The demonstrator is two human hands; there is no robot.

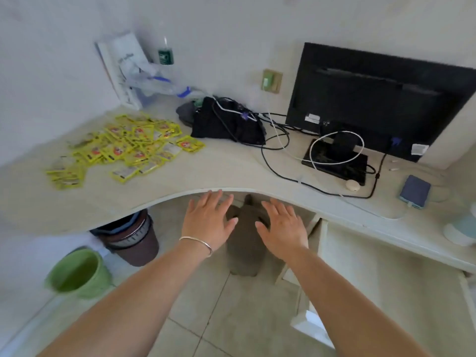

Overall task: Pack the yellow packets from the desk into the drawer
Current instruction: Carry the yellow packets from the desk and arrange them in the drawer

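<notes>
1. The pale desk [231, 171] wraps a corner, and its front edge curves inward below and left of the monitor [373, 99].
2. The dark monitor stands at the desk's back right, its base ringed by black and white cables [278, 150] that trail toward the front edge.
3. A white cabinet [360, 266] sits under the desk below the monitor; I cannot tell whether a drawer is open there.
4. The yellow packets [123, 148] lie in a loose, overlapping heap on the desk far left of the monitor, with bare desk between them and the front edge.
5. A black bag [226, 124] lies between the heap and the monitor, just beside the nearest packet.
6. A brown bin [134, 240] and a green bucket [77, 271] stand on the floor down-left of the monitor.
7. The left hand [208, 220] and right hand [282, 228] are flat, fingers spread, holding nothing, at the curved edge down-left of the monitor.
8. A blue device [414, 190] lies below the monitor's right end.
</notes>
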